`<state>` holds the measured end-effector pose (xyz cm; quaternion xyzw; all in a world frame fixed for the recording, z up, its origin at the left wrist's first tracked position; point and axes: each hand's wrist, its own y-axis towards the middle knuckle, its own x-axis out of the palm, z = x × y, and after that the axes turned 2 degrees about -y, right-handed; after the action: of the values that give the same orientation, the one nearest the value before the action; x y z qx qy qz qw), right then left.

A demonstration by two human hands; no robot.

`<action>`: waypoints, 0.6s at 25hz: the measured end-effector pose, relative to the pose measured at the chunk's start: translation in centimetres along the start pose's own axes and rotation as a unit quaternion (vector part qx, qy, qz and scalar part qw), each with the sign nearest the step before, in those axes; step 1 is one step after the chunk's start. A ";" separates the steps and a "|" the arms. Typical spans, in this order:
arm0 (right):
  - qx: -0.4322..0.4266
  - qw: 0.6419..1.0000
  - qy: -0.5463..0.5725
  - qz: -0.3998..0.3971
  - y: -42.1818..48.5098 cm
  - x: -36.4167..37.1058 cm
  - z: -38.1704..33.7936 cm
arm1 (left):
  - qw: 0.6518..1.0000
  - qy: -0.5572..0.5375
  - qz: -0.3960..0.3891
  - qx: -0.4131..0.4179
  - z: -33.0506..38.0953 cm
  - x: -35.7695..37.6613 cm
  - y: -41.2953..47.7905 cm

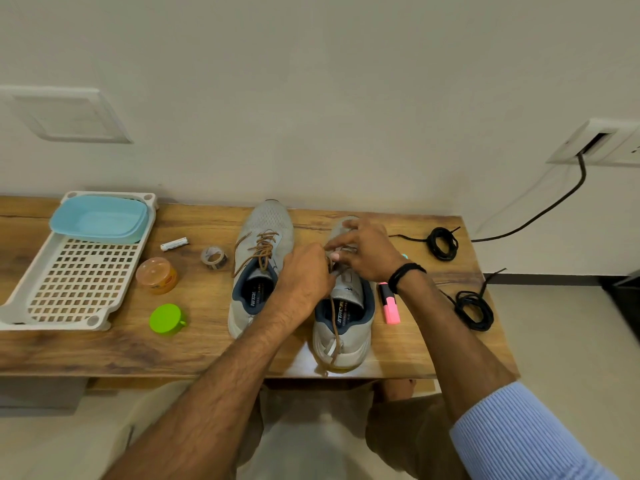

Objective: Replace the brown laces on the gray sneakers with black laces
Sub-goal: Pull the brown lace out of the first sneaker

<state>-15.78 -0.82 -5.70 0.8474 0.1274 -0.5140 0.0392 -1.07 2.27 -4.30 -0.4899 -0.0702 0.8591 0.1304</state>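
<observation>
The brown lace (333, 317), soft, limp and light, is best taken near its stiff tip. It is pinched by the left hand (304, 275) over the right sneaker (346, 341), near the table's (207, 344) front edge. The right hand (367, 254) is curled at the eyelets; its hold cannot be told. Black laces (443, 243) are coiled by the right edge.

I'm getting soft, even room light here, seemingly from overhead. It's bright enough, with no hard shadows, only a faint one along the tray (20, 320). There's a pale glare patch on the table (299, 364) by its front edge. The right hand (367, 252) shows slight motion smear at the fingertips. Wide-angle bend bows the table's edges and skews the wall plate (69, 114) at the left margin, which looks soft.
</observation>
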 end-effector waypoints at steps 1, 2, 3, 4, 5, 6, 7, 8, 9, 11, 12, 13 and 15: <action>-0.008 1.000 0.001 -0.016 0.0 0.3 0.3 | 1.000 0.003 0.000 -0.003 0.0 0.0 0.0; -0.003 1.000 0.006 -0.017 0.1 0.4 0.4 | 1.000 0.007 0.000 -0.004 0.0 0.1 0.0; 0.013 1.000 0.001 -0.010 0.1 0.5 0.3 | 1.000 0.010 -0.003 -0.003 -0.1 0.2 0.0; 0.034 0.999 -0.027 -0.003 0.2 0.6 0.2 | 1.000 0.013 -0.005 -0.001 -0.1 0.3 0.1; 0.059 0.996 -0.072 -0.001 0.3 0.6 0.0 | 1.000 0.011 -0.008 -0.001 -0.1 0.3 0.1; 0.084 0.988 -0.126 -0.002 0.1 0.7 -0.3 | 1.000 0.007 -0.011 -0.003 -0.1 0.4 0.1; 0.099 0.979 -0.177 0.004 0.0 0.7 -0.5 | 1.000 0.001 -0.013 -0.007 0.0 0.4 0.1; 0.107 0.971 -0.213 0.021 -0.3 0.7 -0.5 | 1.000 -0.005 -0.013 -0.010 0.0 0.3 0.0; 0.116 0.964 -0.234 0.051 -0.5 0.5 -0.5 | 1.000 -0.009 -0.013 -0.011 0.0 0.1 0.0; 0.162 0.950 -0.233 0.135 -0.8 -0.2 -0.2 | 1.000 -0.017 -0.012 -0.011 0.2 -0.1 -0.2; 0.204 0.939 -0.209 0.183 -0.8 -0.7 0.0 | 1.000 -0.022 -0.012 -0.009 0.2 -0.1 -0.1; 0.253 0.923 -0.173 0.233 -0.8 -1.0 0.2 | 1.000 -0.027 -0.013 -0.007 0.2 -0.1 -0.1; 0.333 0.885 -0.103 0.308 -0.8 -1.9 0.7 | 0.999 -0.039 -0.014 -0.007 0.1 0.1 -0.1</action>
<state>-17.40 -0.52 -4.33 0.7492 -0.3235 -0.5729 -0.0765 -1.17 2.37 -4.28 -0.4563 -0.0880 0.8750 0.1362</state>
